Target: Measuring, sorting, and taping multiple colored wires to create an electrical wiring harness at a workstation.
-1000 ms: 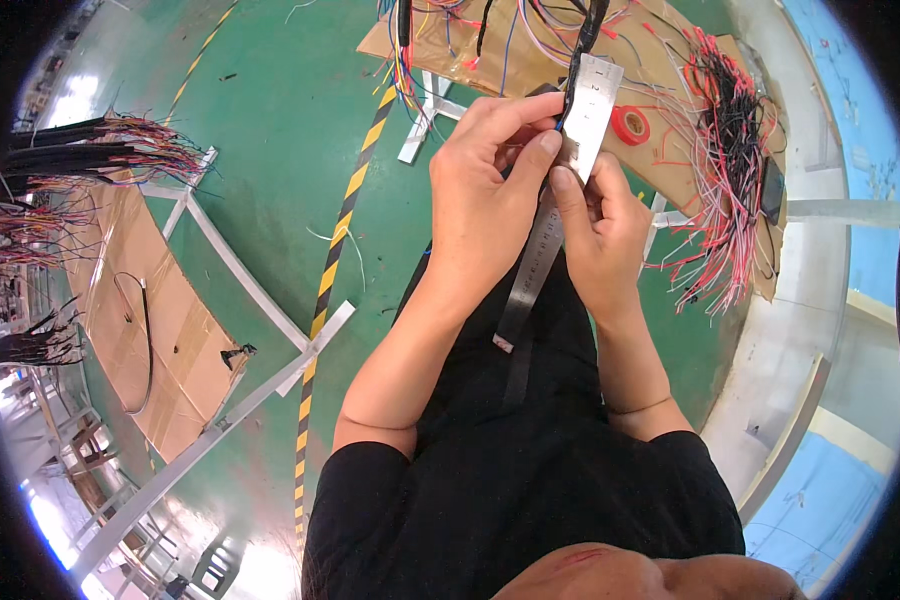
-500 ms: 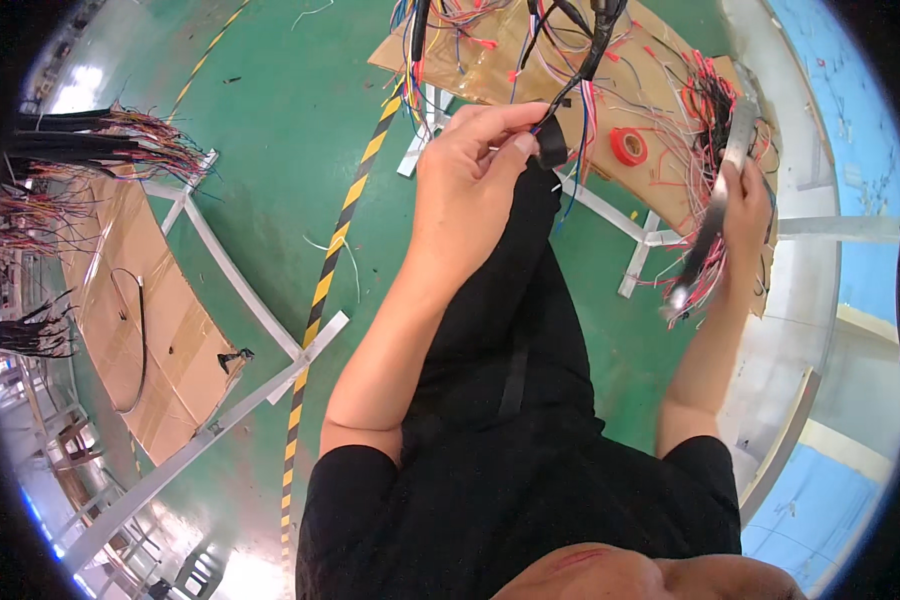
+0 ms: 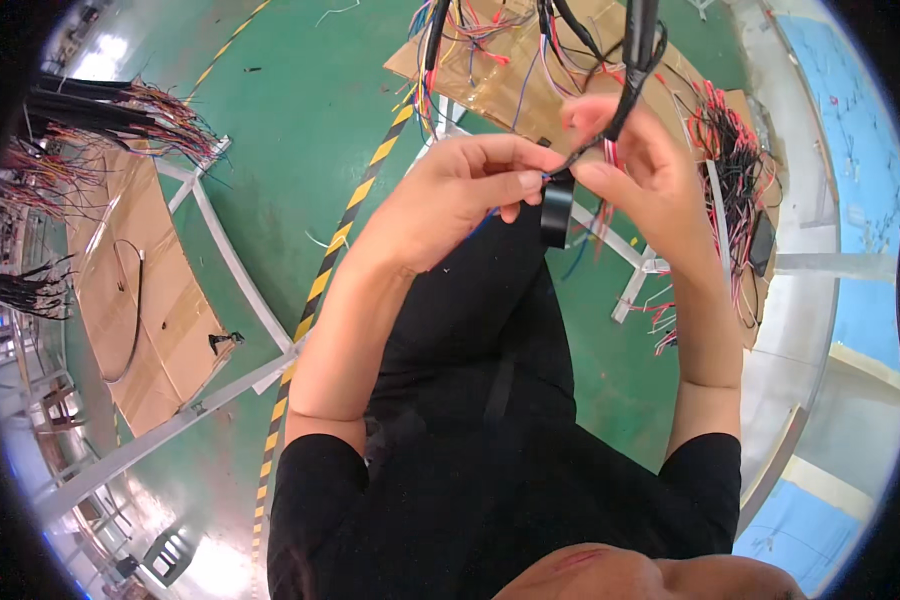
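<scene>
My left hand (image 3: 475, 190) pinches a thin branch of the dark-wrapped wire harness (image 3: 632, 85) between thumb and fingertips; a blue wire trails below the pinch. A roll of black tape (image 3: 557, 212) hangs just beneath that branch, between my hands. My right hand (image 3: 655, 170) is raised beside the harness. Its fingers are curved and apart around the bundle, and I see nothing gripped in them. Pink, white and red wires dangle near the right palm. A grey metal strip (image 3: 718, 215) lies by the right forearm, on the wires at the right.
Cardboard (image 3: 470, 85) on a white frame lies beyond my hands. Red and black wires (image 3: 730, 140) are heaped at the right. More harness bundles (image 3: 100, 105) overhang another cardboard sheet (image 3: 155, 330) at the left. Black-and-yellow tape (image 3: 315, 290) crosses the green floor.
My right hand has let go of the metal strip and moved left to the harness. My left hand is lower, still pinching the branch, and the black tape roll now hangs below it.
</scene>
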A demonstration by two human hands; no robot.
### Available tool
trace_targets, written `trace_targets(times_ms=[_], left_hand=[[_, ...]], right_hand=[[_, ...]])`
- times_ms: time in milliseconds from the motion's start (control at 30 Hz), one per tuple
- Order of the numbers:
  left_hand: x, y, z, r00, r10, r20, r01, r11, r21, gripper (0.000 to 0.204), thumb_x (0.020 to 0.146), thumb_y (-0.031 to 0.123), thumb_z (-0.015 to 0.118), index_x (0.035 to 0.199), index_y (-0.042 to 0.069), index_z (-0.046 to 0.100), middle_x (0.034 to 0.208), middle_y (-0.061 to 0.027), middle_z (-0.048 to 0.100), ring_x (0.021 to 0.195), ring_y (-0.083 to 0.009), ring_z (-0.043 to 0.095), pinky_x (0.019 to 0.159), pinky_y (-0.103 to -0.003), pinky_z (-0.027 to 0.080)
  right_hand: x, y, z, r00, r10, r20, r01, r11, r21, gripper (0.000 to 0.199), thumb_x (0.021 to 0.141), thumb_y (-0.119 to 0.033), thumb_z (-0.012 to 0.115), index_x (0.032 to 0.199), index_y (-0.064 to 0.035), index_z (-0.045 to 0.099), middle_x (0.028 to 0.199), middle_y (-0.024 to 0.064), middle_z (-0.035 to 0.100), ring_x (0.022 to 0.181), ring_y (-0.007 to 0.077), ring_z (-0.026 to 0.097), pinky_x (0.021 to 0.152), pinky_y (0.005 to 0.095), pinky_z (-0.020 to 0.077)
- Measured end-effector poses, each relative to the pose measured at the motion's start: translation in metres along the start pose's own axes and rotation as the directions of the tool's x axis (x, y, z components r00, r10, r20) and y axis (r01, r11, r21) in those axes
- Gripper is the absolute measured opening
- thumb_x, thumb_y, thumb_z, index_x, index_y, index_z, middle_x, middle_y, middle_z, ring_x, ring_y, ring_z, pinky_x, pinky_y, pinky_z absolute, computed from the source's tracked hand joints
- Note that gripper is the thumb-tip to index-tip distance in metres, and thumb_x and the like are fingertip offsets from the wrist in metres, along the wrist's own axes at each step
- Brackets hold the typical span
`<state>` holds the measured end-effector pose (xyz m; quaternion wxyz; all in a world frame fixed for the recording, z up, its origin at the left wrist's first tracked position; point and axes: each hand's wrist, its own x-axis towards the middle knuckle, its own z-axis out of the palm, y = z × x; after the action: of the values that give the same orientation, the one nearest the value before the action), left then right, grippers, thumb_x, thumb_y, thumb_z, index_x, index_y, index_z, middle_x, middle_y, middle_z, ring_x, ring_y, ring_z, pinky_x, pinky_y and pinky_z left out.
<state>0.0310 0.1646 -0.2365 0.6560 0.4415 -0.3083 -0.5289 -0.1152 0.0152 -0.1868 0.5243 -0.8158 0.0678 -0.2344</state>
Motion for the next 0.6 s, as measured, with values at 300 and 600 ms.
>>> trace_targets(times_ms=[300, 600], left_hand=[[-0.011, -0.023, 0.007, 0.909, 0.378, -0.176, -0.383, 0.924, 0.004, 0.025, 0.079, -0.007, 0.060, 0.102, 0.001, 0.061, 0.093, -0.0017, 0.060, 0.079, -0.0133, 0.058, 0.073, -0.026, 0.048], [-0.014, -0.021, -0.001, 0.585, 0.805, 0.100, -0.613, 0.358, 0.705, 0.030, 0.074, -0.006, 0.059, 0.103, 0.002, 0.063, 0.096, -0.0100, 0.064, 0.084, -0.0235, 0.062, 0.073, -0.030, 0.052]], right_hand=[[0.008, -0.008, 0.022, 0.986, 0.168, -0.003, -0.168, 0.983, -0.077, 0.012, 0.092, -0.012, 0.063, 0.095, -0.0011, 0.060, 0.077, 0.0007, 0.060, 0.064, 0.0050, 0.053, 0.059, 0.0191, 0.0431], [0.003, -0.022, 0.030, 0.976, 0.219, -0.008, -0.218, 0.964, -0.153, 0.009, 0.092, -0.007, 0.062, 0.096, 0.0000, 0.058, 0.080, 0.0032, 0.061, 0.069, 0.0080, 0.058, 0.063, 0.0206, 0.0469]])
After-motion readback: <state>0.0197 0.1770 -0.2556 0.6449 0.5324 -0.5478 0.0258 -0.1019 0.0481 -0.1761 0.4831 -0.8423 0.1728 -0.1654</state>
